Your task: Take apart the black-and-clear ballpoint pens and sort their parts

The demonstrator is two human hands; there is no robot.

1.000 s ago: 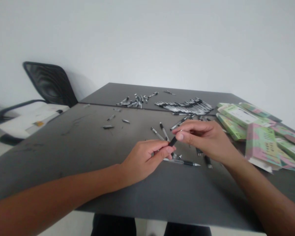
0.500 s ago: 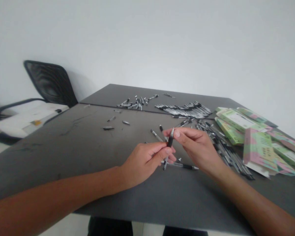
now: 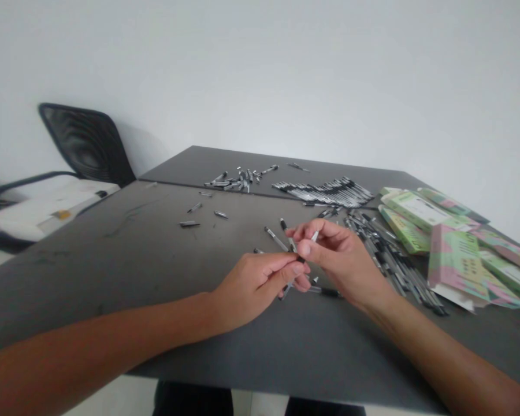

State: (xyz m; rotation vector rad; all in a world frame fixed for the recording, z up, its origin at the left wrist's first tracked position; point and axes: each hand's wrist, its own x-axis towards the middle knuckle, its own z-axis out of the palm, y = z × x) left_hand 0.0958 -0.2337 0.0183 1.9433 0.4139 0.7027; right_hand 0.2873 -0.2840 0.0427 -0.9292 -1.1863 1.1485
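Over the near middle of the table, my left hand is closed around a pen with a clear barrel and black grip. The pen slants up to the right, its lower end poking out below the fingers. My right hand pinches the same pen near its upper end. A pale pointed tip shows above the right thumb, while the right fingers hide much of the grip. Beneath and behind the hands lie loose pens, one on the left and another partly covered by the right hand.
A row of pens lies near the table seam, with pen caps heaped to its left. More pens are piled right of my hands, beside green-and-pink boxes. Several caps are scattered left. A black chair stands beyond.
The pen has tilted further to the right. My right hand has shifted slightly down, its fingers now closed over the pen's grip and tip end. The left hand stays nearly in place.
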